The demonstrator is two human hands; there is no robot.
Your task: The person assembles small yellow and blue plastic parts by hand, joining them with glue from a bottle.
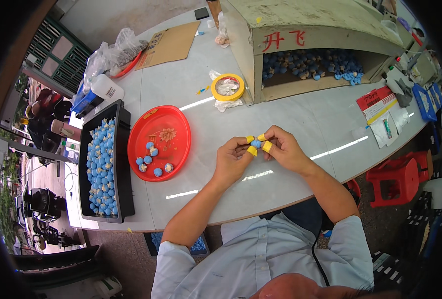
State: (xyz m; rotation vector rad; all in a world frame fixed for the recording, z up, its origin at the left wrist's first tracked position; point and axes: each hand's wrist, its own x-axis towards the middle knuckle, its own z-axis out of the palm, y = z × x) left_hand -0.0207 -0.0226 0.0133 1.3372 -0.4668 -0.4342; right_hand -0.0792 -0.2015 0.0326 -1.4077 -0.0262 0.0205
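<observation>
Between my fingertips, over the pale tabletop, is a small blue ball-shaped piece (255, 143). My left hand (232, 158) pinches it from the left, and my right hand (284, 149) grips it from the right. Yellow tape wraps the thumb and a fingertip of each hand. To the left of my hands lies a round red plate (173, 127) with several blue and cream balls (158, 172) on it. Beyond the plate stands a black bin (125, 164) filled with similar blue and cream balls (101, 169).
A wooden box (256, 65) at the back holds many blue pieces. Before it lies a yellow tape roll (237, 94). Cardboard (173, 45), a white bottle (106, 88) and plastic bags are at the back left. Papers (378, 104) and blue trays (424, 102) lie right; a red stool (393, 182) stands below.
</observation>
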